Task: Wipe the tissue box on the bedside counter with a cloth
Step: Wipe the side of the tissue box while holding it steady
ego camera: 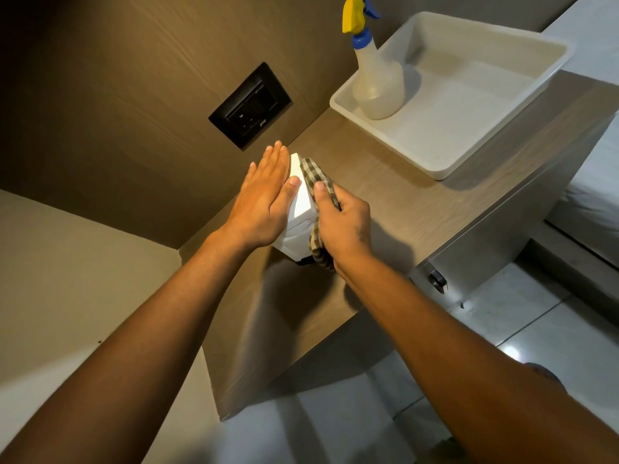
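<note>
While cloth [316, 182] wipes tissue box [301, 202], tray [485, 135] holding spray bottle [378, 82]

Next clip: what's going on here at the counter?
A person is wiping a white tissue box on the wooden counter. The left hand lies flat against the box's left side, steadying it, while the right hand presses a checked cloth against its right side. Further back on the counter, a spray bottle stands in a white tray, untouched.
</note>
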The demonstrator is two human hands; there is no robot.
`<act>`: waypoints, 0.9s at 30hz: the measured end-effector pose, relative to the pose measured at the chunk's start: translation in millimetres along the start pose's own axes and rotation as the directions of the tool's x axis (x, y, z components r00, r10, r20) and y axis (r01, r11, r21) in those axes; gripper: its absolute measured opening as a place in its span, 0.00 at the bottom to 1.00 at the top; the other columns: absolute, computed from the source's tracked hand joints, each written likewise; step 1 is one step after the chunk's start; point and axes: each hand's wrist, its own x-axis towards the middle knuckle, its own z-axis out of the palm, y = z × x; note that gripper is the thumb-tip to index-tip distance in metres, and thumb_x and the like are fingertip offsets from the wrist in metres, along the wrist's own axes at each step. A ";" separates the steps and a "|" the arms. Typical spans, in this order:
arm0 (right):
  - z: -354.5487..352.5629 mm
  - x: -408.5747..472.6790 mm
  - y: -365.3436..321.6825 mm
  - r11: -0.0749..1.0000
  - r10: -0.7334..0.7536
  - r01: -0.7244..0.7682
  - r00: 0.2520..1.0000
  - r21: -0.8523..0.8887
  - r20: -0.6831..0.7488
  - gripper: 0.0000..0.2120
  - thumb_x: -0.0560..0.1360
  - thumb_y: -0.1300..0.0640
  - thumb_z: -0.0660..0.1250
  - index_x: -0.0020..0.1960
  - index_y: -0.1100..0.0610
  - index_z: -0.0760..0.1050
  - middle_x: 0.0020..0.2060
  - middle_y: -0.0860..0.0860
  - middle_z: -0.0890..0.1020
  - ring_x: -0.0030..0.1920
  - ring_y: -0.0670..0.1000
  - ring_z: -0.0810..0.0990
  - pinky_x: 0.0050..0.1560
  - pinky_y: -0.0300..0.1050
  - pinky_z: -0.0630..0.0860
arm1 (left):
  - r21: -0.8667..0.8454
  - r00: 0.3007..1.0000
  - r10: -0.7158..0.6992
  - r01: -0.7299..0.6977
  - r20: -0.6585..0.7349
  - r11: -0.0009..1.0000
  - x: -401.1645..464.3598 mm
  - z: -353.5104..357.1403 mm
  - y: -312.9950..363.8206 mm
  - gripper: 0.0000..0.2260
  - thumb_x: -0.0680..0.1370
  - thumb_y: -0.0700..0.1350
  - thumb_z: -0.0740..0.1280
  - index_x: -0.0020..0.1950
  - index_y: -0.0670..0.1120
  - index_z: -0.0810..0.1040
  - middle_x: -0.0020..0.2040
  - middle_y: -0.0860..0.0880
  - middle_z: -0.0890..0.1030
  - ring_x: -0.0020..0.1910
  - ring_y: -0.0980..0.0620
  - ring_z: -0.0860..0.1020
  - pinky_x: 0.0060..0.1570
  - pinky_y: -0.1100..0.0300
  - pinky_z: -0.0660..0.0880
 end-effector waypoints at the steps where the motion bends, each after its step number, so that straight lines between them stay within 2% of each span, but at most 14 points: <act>1: 3.4 6.5 -8.2 1.000 -0.010 0.010 1.000 -0.008 0.007 0.14 0.80 0.43 0.62 0.55 0.48 0.83 0.40 0.44 0.84 0.42 0.41 0.83 0.38 0.38 0.78 | -0.002 1.000 0.000 0.000 0.000 1.000 0.0 -0.5 0.1 0.31 0.85 0.58 0.44 0.85 0.45 0.47 0.86 0.47 0.46 0.85 0.52 0.43 0.83 0.48 0.41; 3: 8.1 26.0 -23.1 0.998 -0.030 0.031 0.999 -0.048 0.036 0.14 0.80 0.43 0.62 0.48 0.48 0.84 0.36 0.44 0.84 0.38 0.42 0.82 0.36 0.37 0.76 | -0.003 1.000 0.001 -0.001 0.003 1.000 -0.6 -1.4 1.0 0.32 0.85 0.58 0.44 0.85 0.45 0.47 0.86 0.46 0.46 0.85 0.52 0.43 0.83 0.47 0.41; 6: 6.2 52.8 -25.6 0.992 0.014 -0.002 0.996 -0.129 0.090 0.15 0.81 0.44 0.62 0.43 0.49 0.82 0.36 0.47 0.84 0.38 0.45 0.83 0.36 0.40 0.78 | -0.001 1.000 -0.007 0.007 0.010 1.000 0.1 -1.9 3.2 0.32 0.84 0.59 0.44 0.86 0.45 0.47 0.87 0.46 0.46 0.85 0.51 0.43 0.83 0.47 0.41; 8: -2.4 58.1 -16.9 0.983 0.095 -0.078 0.991 -0.168 0.098 0.16 0.81 0.44 0.62 0.43 0.51 0.81 0.38 0.50 0.84 0.40 0.49 0.84 0.39 0.44 0.81 | 0.014 1.000 -0.012 0.012 0.017 1.000 0.0 -1.6 4.6 0.32 0.84 0.59 0.43 0.86 0.45 0.46 0.87 0.47 0.45 0.85 0.51 0.43 0.83 0.48 0.40; 12: -11.6 30.6 3.6 0.985 0.129 -0.123 0.990 -0.117 0.047 0.16 0.81 0.43 0.61 0.50 0.53 0.82 0.41 0.49 0.84 0.42 0.46 0.83 0.32 0.32 0.76 | 0.039 1.000 0.002 -0.003 0.019 0.999 -0.1 -1.1 2.9 0.32 0.84 0.59 0.42 0.86 0.45 0.46 0.87 0.47 0.45 0.85 0.51 0.43 0.83 0.48 0.40; 15: -3.3 7.2 7.2 0.999 0.048 -0.047 0.999 -0.026 0.009 0.17 0.80 0.42 0.61 0.57 0.51 0.82 0.47 0.49 0.84 0.48 0.47 0.83 0.42 0.42 0.82 | 0.030 1.000 0.002 -0.003 0.010 1.000 0.3 -1.7 2.5 0.32 0.84 0.59 0.43 0.86 0.45 0.46 0.86 0.47 0.45 0.85 0.51 0.43 0.83 0.48 0.40; 16: -0.1 6.0 1.9 1.000 0.009 -0.009 1.000 -0.029 -0.003 0.17 0.80 0.42 0.61 0.58 0.51 0.82 0.46 0.48 0.84 0.48 0.46 0.83 0.43 0.43 0.82 | 0.031 1.000 0.004 -0.004 0.011 1.000 0.5 -1.9 2.3 0.32 0.84 0.59 0.43 0.85 0.44 0.46 0.86 0.46 0.45 0.85 0.51 0.43 0.83 0.47 0.41; 19: 6.1 22.4 -19.4 0.997 -0.059 0.060 0.998 -0.056 0.018 0.15 0.81 0.44 0.61 0.52 0.51 0.84 0.40 0.45 0.84 0.42 0.43 0.82 0.39 0.39 0.77 | 0.027 1.000 0.003 -0.003 0.015 1.000 -0.2 -2.4 2.5 0.32 0.84 0.59 0.43 0.85 0.45 0.46 0.86 0.47 0.45 0.85 0.52 0.42 0.83 0.47 0.41; 23: 2.1 49.0 -21.0 0.991 0.006 0.005 0.997 -0.132 0.080 0.15 0.81 0.46 0.62 0.42 0.51 0.82 0.34 0.48 0.84 0.36 0.46 0.82 0.34 0.41 0.76 | 0.036 1.000 0.002 -0.003 0.022 0.999 0.6 -2.0 2.4 0.32 0.84 0.59 0.42 0.85 0.45 0.45 0.87 0.47 0.45 0.85 0.51 0.42 0.83 0.46 0.41; 25: -2.6 51.8 -11.1 0.986 0.071 -0.058 0.994 -0.157 0.083 0.15 0.81 0.45 0.62 0.44 0.52 0.82 0.37 0.50 0.84 0.39 0.49 0.84 0.36 0.44 0.79 | 0.045 1.000 0.001 -0.002 0.028 0.999 0.8 -1.7 2.1 0.33 0.84 0.60 0.42 0.86 0.45 0.45 0.87 0.47 0.45 0.85 0.51 0.42 0.83 0.47 0.40; 27: -7.6 48.2 -1.5 0.985 0.105 -0.094 0.992 -0.144 0.066 0.15 0.81 0.45 0.62 0.47 0.53 0.82 0.39 0.50 0.85 0.41 0.49 0.84 0.36 0.42 0.79 | 0.057 1.000 0.001 -0.002 0.022 0.998 0.1 -0.9 1.4 0.32 0.84 0.60 0.42 0.86 0.45 0.45 0.87 0.47 0.44 0.85 0.51 0.42 0.83 0.48 0.39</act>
